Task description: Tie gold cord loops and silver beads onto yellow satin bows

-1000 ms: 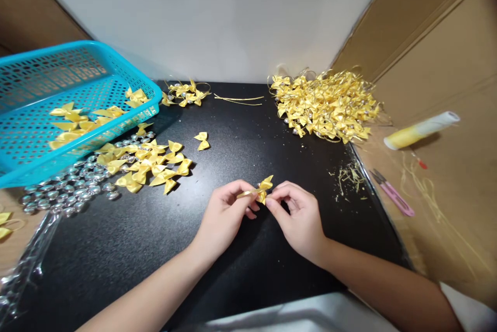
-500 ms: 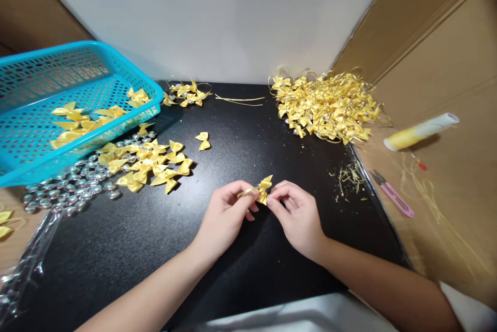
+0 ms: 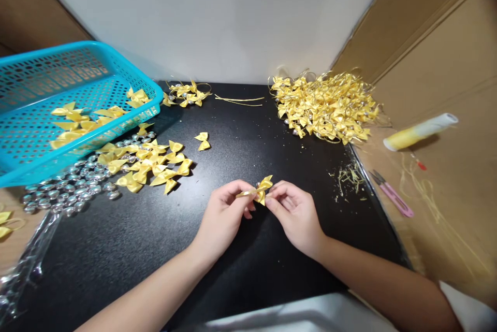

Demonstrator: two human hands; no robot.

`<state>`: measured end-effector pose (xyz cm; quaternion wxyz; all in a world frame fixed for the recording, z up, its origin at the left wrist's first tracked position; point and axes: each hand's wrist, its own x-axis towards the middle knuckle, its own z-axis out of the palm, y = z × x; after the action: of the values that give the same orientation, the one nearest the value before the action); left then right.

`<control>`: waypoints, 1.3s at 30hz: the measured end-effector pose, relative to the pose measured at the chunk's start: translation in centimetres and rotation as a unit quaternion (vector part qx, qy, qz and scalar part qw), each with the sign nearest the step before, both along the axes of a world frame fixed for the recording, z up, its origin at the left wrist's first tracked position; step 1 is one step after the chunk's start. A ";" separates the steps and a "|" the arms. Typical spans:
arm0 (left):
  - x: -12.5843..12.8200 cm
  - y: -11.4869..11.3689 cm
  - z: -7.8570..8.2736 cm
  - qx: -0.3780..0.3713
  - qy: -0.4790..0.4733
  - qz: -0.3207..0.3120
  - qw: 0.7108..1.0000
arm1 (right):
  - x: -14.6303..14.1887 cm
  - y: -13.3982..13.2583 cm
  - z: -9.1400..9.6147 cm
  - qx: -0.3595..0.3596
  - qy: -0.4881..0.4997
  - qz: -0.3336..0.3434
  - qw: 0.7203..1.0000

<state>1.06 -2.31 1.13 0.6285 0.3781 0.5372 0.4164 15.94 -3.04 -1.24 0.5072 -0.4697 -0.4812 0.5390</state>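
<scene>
Yellow satin bow (image 3: 264, 186) just below centre of the frame, pinched at its left by left hand (image 3: 229, 207), at its right edge by right hand (image 3: 297, 215). Open room ahead on black tabletop (image 3: 243, 138), bounded by turquoise basket (image 3: 154, 97) upper left, heaped corded bows (image 3: 324, 106) upper right.

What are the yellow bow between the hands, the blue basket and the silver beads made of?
The yellow bow looks like satin ribbon: smooth, shiny folds. The blue basket is probably moulded plastic, glossy, with rows of neat holes. The silver beads shine like metal, but could be coated plastic or glass; the look alone can't settle it.
</scene>
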 end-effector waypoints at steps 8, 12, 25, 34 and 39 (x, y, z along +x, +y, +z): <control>0.1 -0.1 0.1 0.005 0.008 -0.005 1.000 | 0.1 0.0 0.0 0.015 -0.019 0.006 1.000; 0.0 -0.1 0.1 0.008 0.017 -0.010 1.000 | 0.1 0.1 0.1 0.015 -0.021 0.008 1.000; 0.0 -0.1 -0.2 0.019 0.008 -0.014 1.000 | 0.1 0.1 0.0 0.002 -0.013 0.007 1.000; 0.1 -0.1 0.0 0.026 0.014 -0.022 0.999 | 0.1 0.2 0.1 0.009 -0.013 0.011 1.000; 0.0 -0.2 -0.3 0.029 0.020 -0.033 0.999 | 0.1 0.2 0.1 0.003 -0.005 0.017 1.000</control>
<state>1.11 -2.54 0.86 0.6199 0.4220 0.5241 0.4037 16.00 -2.80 -1.13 0.4975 -0.4625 -0.4928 0.5437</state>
